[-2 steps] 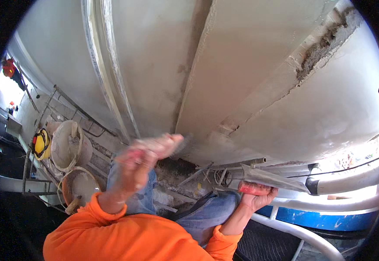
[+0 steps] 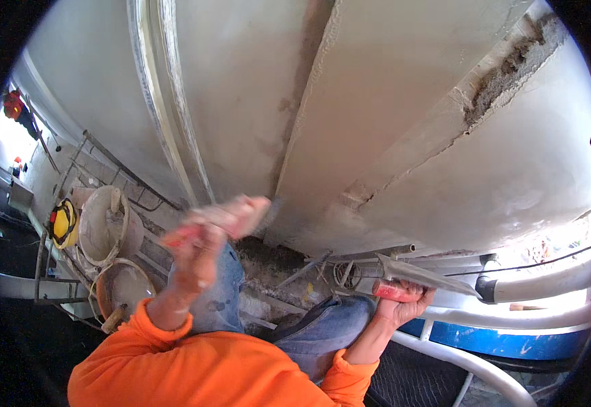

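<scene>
Here, right hand [image 2: 411,309] wraps red-handled plastering trowel [image 2: 438,281], long axis slanting down rightward; left hand [image 2: 198,261], well apart, closed round blurred red tool [image 2: 179,236].

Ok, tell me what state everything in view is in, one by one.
Left grip: closed around a red tool
Red tool: held, motion-blurred
Right grip: closed on the trowel
Trowel: held, blade tilted
Pale bucket: uncovered, smeared inside
Brown bucket: uncovered
Yellow helmet: unworn
Wall: mostly smooth, rough strip upper right
</scene>
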`<state>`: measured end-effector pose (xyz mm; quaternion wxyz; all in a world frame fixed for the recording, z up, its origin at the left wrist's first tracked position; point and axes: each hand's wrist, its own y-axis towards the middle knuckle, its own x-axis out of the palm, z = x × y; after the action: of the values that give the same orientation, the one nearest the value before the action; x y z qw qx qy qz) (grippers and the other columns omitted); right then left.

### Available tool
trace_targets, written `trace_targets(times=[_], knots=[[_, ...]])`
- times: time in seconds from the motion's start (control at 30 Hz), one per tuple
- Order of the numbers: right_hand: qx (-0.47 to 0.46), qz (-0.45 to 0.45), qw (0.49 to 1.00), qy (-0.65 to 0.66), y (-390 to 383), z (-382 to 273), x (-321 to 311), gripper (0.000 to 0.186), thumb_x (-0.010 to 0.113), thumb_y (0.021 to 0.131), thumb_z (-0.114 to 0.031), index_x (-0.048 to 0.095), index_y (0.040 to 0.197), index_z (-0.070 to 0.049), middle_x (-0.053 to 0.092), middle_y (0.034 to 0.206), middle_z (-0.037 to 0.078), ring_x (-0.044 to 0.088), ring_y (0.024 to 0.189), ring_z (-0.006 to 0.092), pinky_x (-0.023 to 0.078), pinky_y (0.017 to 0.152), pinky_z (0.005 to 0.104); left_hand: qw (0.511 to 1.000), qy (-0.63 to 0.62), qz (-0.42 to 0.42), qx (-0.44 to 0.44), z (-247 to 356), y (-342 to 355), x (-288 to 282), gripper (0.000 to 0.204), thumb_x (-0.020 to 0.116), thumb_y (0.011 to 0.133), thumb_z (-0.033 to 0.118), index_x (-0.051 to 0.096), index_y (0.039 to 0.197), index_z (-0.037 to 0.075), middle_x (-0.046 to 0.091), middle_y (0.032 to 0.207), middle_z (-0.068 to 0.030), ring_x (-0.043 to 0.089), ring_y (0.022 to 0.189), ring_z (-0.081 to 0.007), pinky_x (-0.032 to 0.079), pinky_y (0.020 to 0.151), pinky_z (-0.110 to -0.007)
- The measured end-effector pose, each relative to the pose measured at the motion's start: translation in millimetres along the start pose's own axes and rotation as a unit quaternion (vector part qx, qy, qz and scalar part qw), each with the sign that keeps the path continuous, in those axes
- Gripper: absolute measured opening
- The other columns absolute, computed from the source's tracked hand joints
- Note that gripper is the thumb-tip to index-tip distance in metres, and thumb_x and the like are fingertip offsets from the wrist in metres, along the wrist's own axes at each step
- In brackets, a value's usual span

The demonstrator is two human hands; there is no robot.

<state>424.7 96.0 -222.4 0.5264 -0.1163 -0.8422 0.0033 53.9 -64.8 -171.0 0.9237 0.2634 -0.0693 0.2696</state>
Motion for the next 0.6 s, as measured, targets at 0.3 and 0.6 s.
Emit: trace_targets(times=[0.3, 0.6], knots=[[-0.035, -0.019, 0.997, -0.069, 3, 13, 21, 0.030, 0.077, 0.100, -0.030, 0.055, 0.087, -0.014, 0.057, 0.078, -0.002, 0.056, 0.067, 0.0118, 0.050, 0.066, 0.0290, 0.936, 0.212, 0.272, 0.070, 49, 14, -160, 0.031, 0.060, 0.110, 0.028, 0.066, 0.112, -0.002, 0.073, 0.112, -0.0173, 0.067, 0.115, -0.0275, 0.055, 0.102, -0.042], [-0.102, -0.219, 0.940, -0.239, 13, 13, 74, 0.029, 0.061, 0.106, -0.036, 0.059, 0.092, -0.011, 0.064, 0.090, 0.003, 0.062, 0.089, 0.0211, 0.051, 0.088, 0.0399, 0.696, 0.628, 0.314, -0.150, 156, -75, -264, 0.033, 0.076, 0.099, 0.031, 0.073, 0.087, 0.001, 0.060, 0.067, 0.0006, 0.051, 0.065, -0.0077, 0.044, 0.061, -0.031]])
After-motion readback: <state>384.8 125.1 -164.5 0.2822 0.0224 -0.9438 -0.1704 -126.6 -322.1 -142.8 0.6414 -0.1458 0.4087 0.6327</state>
